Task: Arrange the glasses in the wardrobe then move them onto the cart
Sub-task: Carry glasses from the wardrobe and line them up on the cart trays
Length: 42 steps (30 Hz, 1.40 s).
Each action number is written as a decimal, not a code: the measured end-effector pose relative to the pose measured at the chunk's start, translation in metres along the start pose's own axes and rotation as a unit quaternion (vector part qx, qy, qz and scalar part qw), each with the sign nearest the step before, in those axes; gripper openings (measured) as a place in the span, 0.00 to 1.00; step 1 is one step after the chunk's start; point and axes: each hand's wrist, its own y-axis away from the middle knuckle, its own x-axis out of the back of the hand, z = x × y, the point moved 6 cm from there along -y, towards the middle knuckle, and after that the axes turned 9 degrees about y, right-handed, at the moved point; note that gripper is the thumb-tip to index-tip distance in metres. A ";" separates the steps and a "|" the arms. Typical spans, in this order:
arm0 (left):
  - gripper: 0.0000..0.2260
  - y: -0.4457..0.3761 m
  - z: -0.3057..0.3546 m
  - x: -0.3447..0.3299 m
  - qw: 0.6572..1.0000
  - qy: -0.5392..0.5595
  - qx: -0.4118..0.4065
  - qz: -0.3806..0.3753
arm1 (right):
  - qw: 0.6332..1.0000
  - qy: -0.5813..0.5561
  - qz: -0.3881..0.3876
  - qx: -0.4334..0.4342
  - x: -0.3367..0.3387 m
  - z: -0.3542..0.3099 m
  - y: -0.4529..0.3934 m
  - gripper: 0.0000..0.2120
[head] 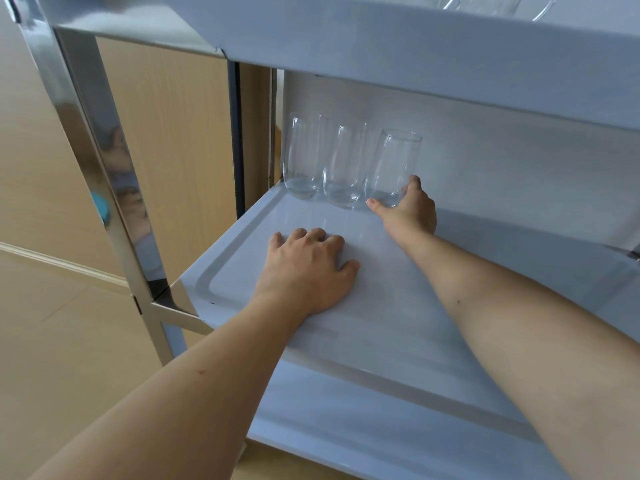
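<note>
Right hand (410, 211) of mine is wrapped round the base of the rightmost clear, rounded drinking glass (393, 168), thumb in front and fingers curled behind it, while the glass stands upright on the pale grey tray shelf (398, 306) of the steel-framed cart. Two more clear glasses of the same shape stand in a row to its left: the middle clear glass (344, 164) is just beside the one I hold, and the far-left clear glass (303, 155) sits in the back corner of the shelf, close to the middle one. My left hand (308, 271) lies palm down on the shelf nearer to me, fingers loosely bent and holding nothing. Above, the rims of further clear glasses (498, 5) show over the edge of the upper grey shelf (415, 50). A shiny metal post (104, 161) of the cart runs down the left side, with a light wooden panel (166, 133) behind it
</note>
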 end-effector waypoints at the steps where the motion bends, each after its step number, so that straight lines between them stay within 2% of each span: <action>1: 0.22 0.000 0.000 0.000 1.000 0.002 0.000 0.001 | 1.000 0.001 -0.003 -0.002 -0.001 0.001 0.000 0.36; 8: 0.22 0.000 -0.001 0.001 1.000 0.012 -0.001 0.003 | 0.998 -0.009 -0.053 -0.034 0.000 0.003 0.006 0.48; 13: 0.23 -0.001 -0.001 0.002 1.000 0.022 0.006 0.008 | 0.995 0.008 -0.074 -0.066 0.006 0.008 0.022 0.34; 18: 0.23 0.001 0.001 0.005 1.000 0.018 0.011 0.000 | 0.985 0.130 -0.112 0.032 0.016 -0.002 0.063 0.26; 21: 0.24 0.002 0.003 0.007 1.000 0.010 0.012 -0.004 | 0.977 0.168 -0.117 0.057 0.023 -0.009 0.090 0.20; 25: 0.27 0.007 0.004 0.015 0.998 -0.013 0.061 0.006 | 0.968 0.197 -0.123 0.095 0.037 -0.014 0.120 0.17; 27: 0.25 0.016 0.013 0.021 0.998 -0.039 0.048 0.006 | 0.964 0.198 -0.153 0.095 0.044 -0.014 0.136 0.19; 30: 0.25 0.038 0.022 0.031 0.995 0.034 0.066 -0.063 | 0.944 0.219 -0.234 0.072 0.063 -0.013 0.166 0.25; 34: 0.33 0.071 0.035 0.062 0.970 0.089 0.115 -0.195 | 0.918 0.233 -0.316 0.053 0.107 -0.020 0.202 0.31; 37: 0.33 0.091 0.052 0.101 0.960 0.110 0.144 -0.216 | 0.897 0.230 -0.378 0.012 0.150 -0.026 0.221 0.35; 42: 0.30 0.135 0.092 0.172 0.942 0.135 0.198 -0.235 | 0.883 0.212 -0.418 -0.030 0.233 -0.056 0.242 0.33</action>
